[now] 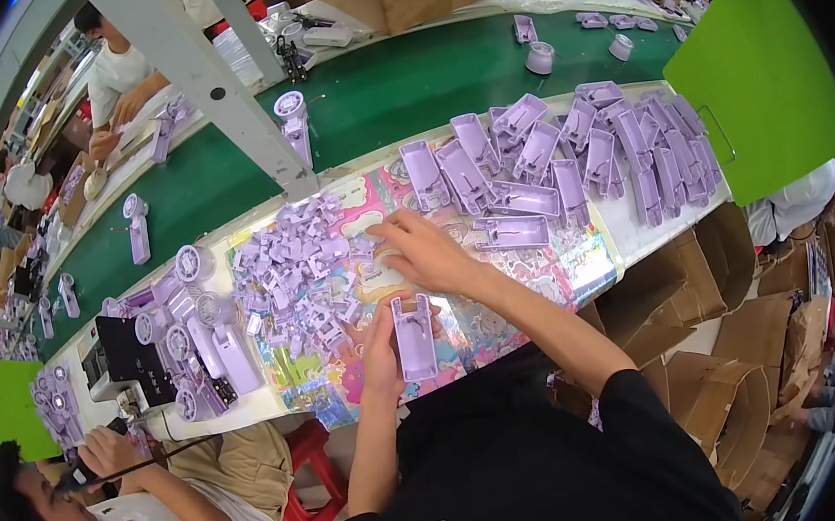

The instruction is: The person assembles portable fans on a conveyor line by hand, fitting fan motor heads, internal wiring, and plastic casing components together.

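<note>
My left hand (pixel 379 357) grips a lilac plastic housing shell (pixel 416 346), its hollow side facing up, close to the table's near edge. My right hand (pixel 429 251) is over the table, thumb and forefinger apart, fingertips beside small lilac plastic parts at the right edge of a loose heap (pixel 293 272). Nothing shows between those fingers. Farther right, many similar lilac shells (pixel 538 153) lie in a jumbled pile, mostly hollow side up.
A green conveyor belt (pixel 401 91) runs behind the table, carrying lilac pieces. A grey metal post (pixel 231 98) stands at its edge. Assembled lilac handheld fans (pixel 183 333) lie left, near a seated person (pixel 110 511). Cardboard boxes (pixel 719 362) stand right, below a green panel (pixel 762 77).
</note>
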A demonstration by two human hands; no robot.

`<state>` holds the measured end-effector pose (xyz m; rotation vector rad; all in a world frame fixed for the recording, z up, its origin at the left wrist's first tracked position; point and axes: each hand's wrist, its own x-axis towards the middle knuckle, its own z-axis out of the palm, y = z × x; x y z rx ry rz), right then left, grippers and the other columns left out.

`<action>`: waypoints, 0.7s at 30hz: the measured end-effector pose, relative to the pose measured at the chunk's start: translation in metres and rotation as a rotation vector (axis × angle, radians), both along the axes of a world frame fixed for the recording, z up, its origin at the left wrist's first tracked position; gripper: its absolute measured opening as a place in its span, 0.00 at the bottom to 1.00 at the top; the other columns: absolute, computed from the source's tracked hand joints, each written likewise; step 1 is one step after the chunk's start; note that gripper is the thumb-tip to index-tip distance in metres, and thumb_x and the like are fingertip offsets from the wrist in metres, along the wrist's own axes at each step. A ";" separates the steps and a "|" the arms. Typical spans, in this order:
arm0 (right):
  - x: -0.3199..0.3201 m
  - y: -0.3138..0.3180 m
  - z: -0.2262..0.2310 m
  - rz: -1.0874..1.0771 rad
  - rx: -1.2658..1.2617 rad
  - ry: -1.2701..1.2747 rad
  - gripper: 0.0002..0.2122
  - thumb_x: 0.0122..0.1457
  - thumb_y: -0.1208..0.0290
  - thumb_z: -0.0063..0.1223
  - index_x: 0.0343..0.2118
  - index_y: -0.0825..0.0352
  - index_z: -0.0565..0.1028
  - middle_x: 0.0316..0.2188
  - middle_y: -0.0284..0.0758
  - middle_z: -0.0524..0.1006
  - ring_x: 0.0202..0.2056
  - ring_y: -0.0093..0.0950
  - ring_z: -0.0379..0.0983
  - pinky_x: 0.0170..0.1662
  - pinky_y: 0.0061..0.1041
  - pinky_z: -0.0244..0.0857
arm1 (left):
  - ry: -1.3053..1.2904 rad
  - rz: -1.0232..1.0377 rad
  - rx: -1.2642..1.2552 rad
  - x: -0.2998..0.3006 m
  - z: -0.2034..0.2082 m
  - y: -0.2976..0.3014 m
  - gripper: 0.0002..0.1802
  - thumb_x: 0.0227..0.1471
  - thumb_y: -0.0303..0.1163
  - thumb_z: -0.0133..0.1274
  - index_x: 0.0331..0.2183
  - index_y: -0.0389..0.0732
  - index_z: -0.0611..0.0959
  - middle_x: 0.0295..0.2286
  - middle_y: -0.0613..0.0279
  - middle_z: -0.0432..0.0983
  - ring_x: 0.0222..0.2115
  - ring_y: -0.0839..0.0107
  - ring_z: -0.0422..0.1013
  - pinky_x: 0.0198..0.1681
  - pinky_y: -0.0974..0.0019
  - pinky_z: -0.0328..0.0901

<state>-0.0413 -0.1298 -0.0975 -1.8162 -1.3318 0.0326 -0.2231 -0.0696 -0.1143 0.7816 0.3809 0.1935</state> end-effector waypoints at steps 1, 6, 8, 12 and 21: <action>0.001 0.003 -0.006 -0.005 0.003 -0.004 0.15 0.59 0.73 0.58 0.49 0.65 0.74 0.43 0.40 0.73 0.47 0.41 0.72 0.48 0.38 0.69 | -0.010 0.007 -0.039 0.001 -0.002 0.001 0.21 0.71 0.45 0.36 0.54 0.42 0.72 0.41 0.41 0.78 0.36 0.56 0.77 0.43 0.56 0.73; 0.000 -0.002 -0.017 -0.089 0.045 0.147 0.10 0.57 0.74 0.61 0.41 0.67 0.75 0.34 0.38 0.74 0.36 0.35 0.74 0.39 0.33 0.68 | -0.091 -0.024 -0.101 0.001 -0.007 0.003 0.22 0.71 0.45 0.37 0.53 0.39 0.72 0.44 0.42 0.79 0.39 0.57 0.78 0.47 0.55 0.73; -0.006 -0.015 -0.014 -0.110 0.019 0.272 0.09 0.58 0.74 0.61 0.40 0.67 0.75 0.31 0.37 0.73 0.33 0.33 0.73 0.36 0.31 0.67 | -0.052 0.013 -0.114 0.001 -0.007 0.001 0.22 0.70 0.46 0.37 0.53 0.41 0.73 0.43 0.41 0.77 0.38 0.56 0.76 0.45 0.55 0.72; -0.022 -0.057 -0.001 -0.154 -0.034 0.435 0.07 0.58 0.74 0.60 0.38 0.67 0.75 0.26 0.34 0.71 0.26 0.26 0.68 0.30 0.27 0.62 | -0.067 0.016 -0.102 0.001 -0.002 0.001 0.22 0.71 0.45 0.38 0.53 0.38 0.73 0.44 0.45 0.78 0.39 0.56 0.78 0.46 0.55 0.73; -0.059 -0.104 -0.009 -0.448 0.069 0.461 0.07 0.55 0.76 0.63 0.36 0.68 0.77 0.23 0.33 0.73 0.23 0.25 0.68 0.27 0.24 0.63 | -0.010 0.057 0.347 0.061 0.033 0.012 0.21 0.63 0.32 0.55 0.55 0.33 0.75 0.40 0.55 0.79 0.37 0.69 0.78 0.38 0.67 0.73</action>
